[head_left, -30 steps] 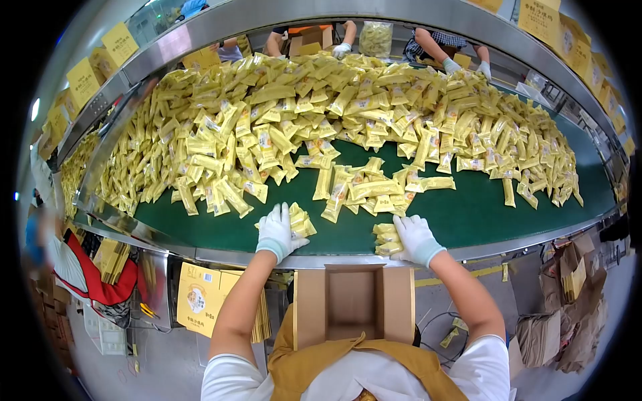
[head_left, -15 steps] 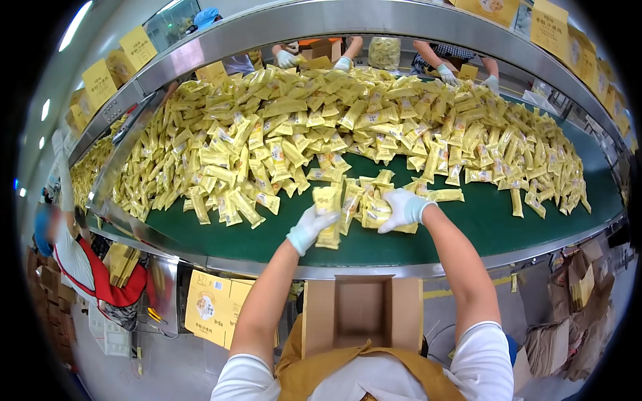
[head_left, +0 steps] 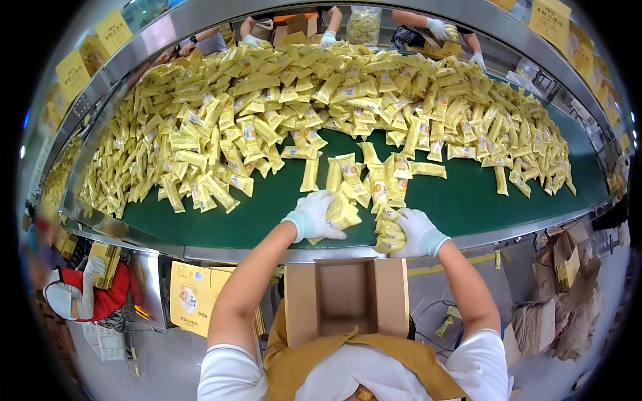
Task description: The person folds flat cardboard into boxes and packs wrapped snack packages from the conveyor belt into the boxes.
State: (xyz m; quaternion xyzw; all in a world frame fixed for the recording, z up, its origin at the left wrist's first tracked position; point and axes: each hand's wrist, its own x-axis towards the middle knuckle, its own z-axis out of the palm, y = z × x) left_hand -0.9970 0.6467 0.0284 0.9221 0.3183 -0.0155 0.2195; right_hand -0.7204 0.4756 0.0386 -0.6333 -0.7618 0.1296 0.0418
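Gloved in white, my left hand (head_left: 314, 217) is closed round a few yellow packets (head_left: 343, 210) near the front edge of the green belt (head_left: 267, 227). To its right, my right hand (head_left: 417, 234) grips a small stack of yellow packets (head_left: 389, 230) at the belt's front rim. Several loose packets (head_left: 377, 182) lie just beyond both hands. Behind them a large heap of the same packets (head_left: 267, 100) spans the belt. Below the hands, an open brown box (head_left: 345, 297) stands against the belt's edge, with its inside visible.
Printed yellow cartons (head_left: 190, 297) stand at the lower left. A co-worker in red (head_left: 114, 294) holds flat cartons at the far left. Other people's gloved hands are across the belt. Brown paper and cardboard (head_left: 535, 327) lie at the lower right. A metal rail (head_left: 221, 252) edges the belt.
Both hands have come back toward the belt's front edge with packets. The loose packets in front lie differently. The view has shifted, and the co-worker at left has bent down.
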